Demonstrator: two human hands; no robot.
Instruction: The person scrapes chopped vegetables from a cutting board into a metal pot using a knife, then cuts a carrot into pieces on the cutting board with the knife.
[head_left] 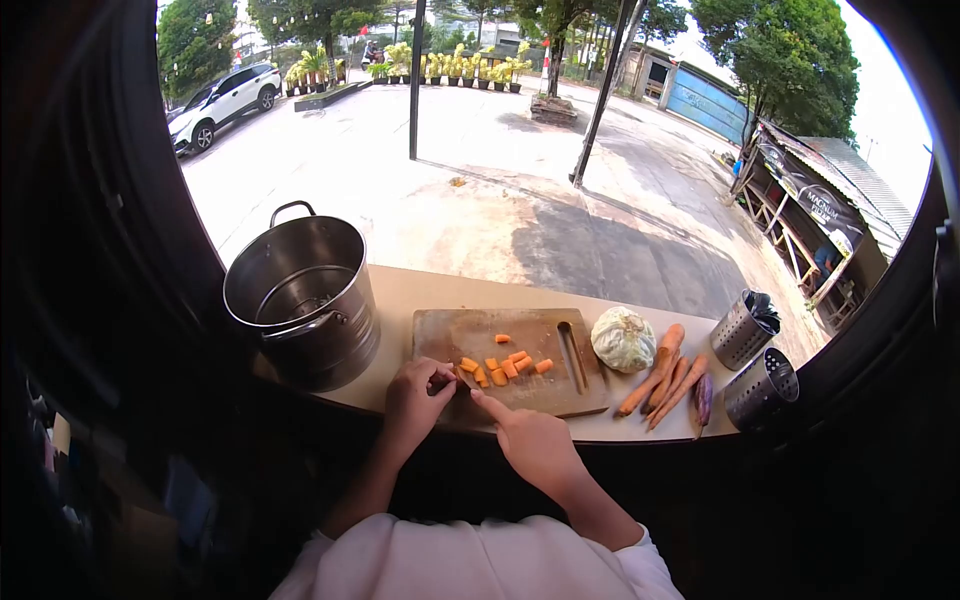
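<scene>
Orange carrot pieces (510, 367) lie scattered over the middle of a wooden cutting board (460, 330). My left hand (413, 396) is at the board's left front edge, fingers curled together in a pinch; what they hold is hidden. My right hand (535, 440) comes in over the front edge, closed, with its index finger stretched along a knife (463, 378). Only a little of the blade shows, close to my left fingertips, and the handle is covered by my hand. Several pieces lie just beyond the blade.
A deep metal pot (350, 350) with a raised handle stands left of the board. To the right are a cabbage (623, 340), several whole carrots (660, 378), a purple eggplant (704, 400) and two perforated metal holders (762, 392). The counter (400, 290) ends at a paved yard.
</scene>
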